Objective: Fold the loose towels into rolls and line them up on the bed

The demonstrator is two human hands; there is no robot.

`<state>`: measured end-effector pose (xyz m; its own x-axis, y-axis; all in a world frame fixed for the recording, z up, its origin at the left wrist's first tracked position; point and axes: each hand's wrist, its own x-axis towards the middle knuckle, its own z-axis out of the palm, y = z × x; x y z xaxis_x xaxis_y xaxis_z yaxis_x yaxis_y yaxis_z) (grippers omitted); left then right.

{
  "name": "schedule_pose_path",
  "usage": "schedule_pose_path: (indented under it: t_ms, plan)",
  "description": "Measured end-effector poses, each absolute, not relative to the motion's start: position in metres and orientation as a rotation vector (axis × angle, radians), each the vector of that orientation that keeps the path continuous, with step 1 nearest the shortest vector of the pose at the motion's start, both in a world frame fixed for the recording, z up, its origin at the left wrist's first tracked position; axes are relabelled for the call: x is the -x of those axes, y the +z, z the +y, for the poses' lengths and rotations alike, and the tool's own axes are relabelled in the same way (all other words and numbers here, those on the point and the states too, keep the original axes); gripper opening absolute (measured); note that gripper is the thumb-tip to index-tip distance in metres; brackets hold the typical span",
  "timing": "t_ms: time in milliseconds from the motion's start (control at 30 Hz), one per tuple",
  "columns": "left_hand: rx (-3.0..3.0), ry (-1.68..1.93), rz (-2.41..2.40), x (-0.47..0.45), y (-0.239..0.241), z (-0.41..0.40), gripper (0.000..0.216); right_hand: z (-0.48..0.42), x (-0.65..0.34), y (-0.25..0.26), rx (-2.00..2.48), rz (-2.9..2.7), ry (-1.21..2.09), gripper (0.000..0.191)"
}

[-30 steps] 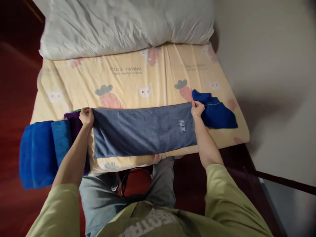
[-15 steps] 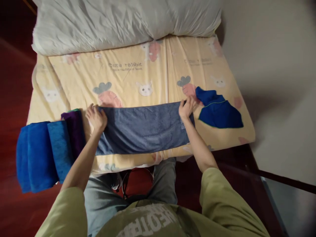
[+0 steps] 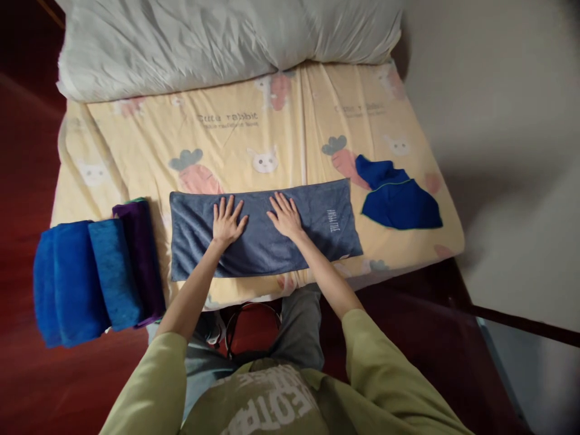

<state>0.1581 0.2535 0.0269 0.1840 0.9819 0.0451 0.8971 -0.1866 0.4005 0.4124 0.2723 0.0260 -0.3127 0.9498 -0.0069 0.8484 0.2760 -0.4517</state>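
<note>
A grey-blue towel (image 3: 258, 241) lies spread lengthwise along the near edge of the bed, with white lettering at its right end. My left hand (image 3: 228, 222) rests flat on it, left of the middle, fingers spread. Right of the middle, my right hand (image 3: 285, 215) also lies flat on the cloth with its fingers apart. Neither hand grips anything. Slight wrinkles show at the towel's left end.
Folded towels stand in a row at the left: bright blue (image 3: 72, 284), teal blue (image 3: 115, 272) and purple (image 3: 140, 260). A crumpled dark blue cloth (image 3: 403, 202) lies at the right. Behind is a grey quilt (image 3: 226, 42) on the yellow patterned sheet (image 3: 272, 136); a wall (image 3: 507, 121) stands right.
Both hands have moved inward from the towel's two ends to its middle and now lie flat. The ends and the lettering are uncovered.
</note>
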Motion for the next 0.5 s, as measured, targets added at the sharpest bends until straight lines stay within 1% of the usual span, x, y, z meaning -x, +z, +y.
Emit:
schedule_pose_path:
  t_ms: [167,267,433,500]
  plan:
    - [-1.976,0.522,2.068,-0.112,0.03,0.272,0.068,0.293,-0.512,0.011,1.909,-1.969,0.449,0.069]
    - [-1.838,0.577,2.194,-0.085,0.033,0.282,0.069,0.303,-0.562,0.001,2.008,-1.729,0.439,0.076]
    - [-1.758,0.6,2.255,-0.06,0.03,0.294,0.073,0.313,-0.593,-0.013,1.956,-1.556,0.518,0.088]
    - [-1.758,0.595,2.255,-0.055,0.028,0.298,0.074,0.315,-0.595,-0.015,1.94,-1.542,0.557,0.089]
